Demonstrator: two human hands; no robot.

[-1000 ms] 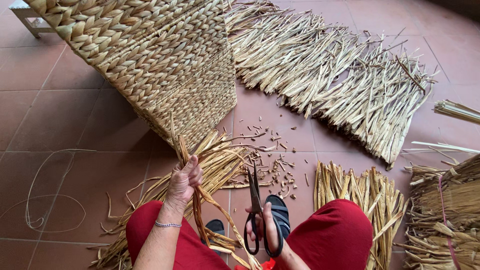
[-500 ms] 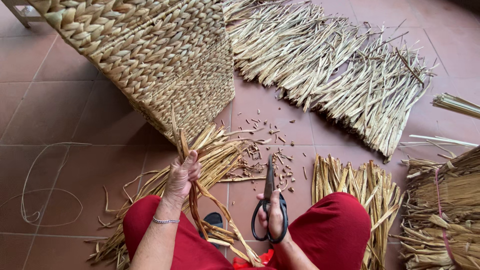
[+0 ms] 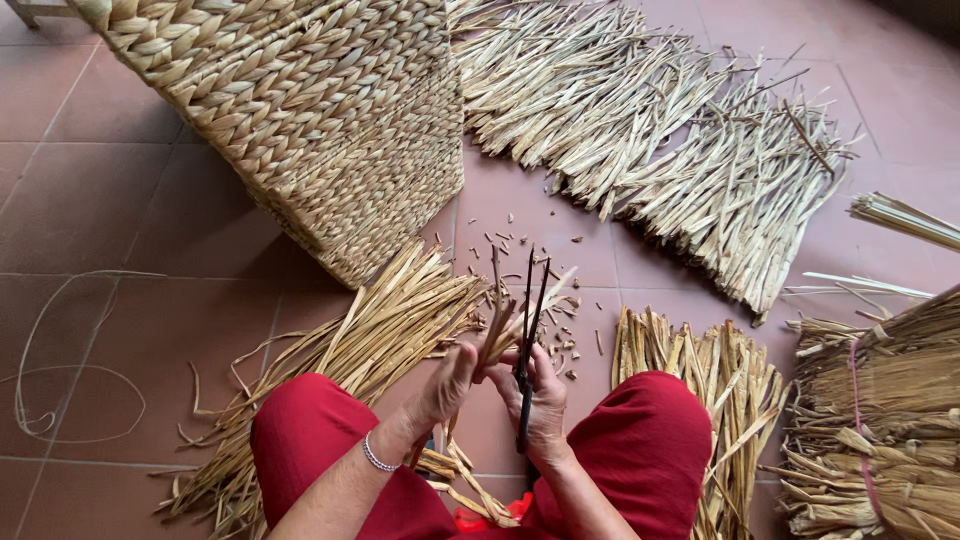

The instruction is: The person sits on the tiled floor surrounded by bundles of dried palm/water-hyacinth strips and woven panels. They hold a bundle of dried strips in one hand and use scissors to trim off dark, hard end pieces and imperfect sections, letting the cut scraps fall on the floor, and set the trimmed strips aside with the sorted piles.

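Outdoors, on red floor tiles (image 3: pixel 110 200): a seated person in red trousers (image 3: pixel 650 450) trims dried plant fibre beside a large woven basket (image 3: pixel 300 110).
Left hand (image 3: pixel 447 385): closed around a thin bunch of dried straw strips (image 3: pixel 497 330), held upright between the knees.
Right hand (image 3: pixel 542 395): gripping the handles of black scissors (image 3: pixel 530 320); the blades point up, slightly parted, just beside the bunch's ragged tips.
Hands: close together, almost touching, each clamped on its own thing.
Done, by the look of it: short offcuts (image 3: pixel 520 245) scattered on the tiles ahead of the hands suggest trimming well under way; a wide fan of laid-out strips (image 3: pixel 680 150) lies beyond.
Left to do, apparently: a loose heap of strips (image 3: pixel 380 330) by the left knee, another bundle (image 3: pixel 720 380) by the right knee, and tied sheaves (image 3: pixel 880 420) at the far right, whether trimmed cannot be told.
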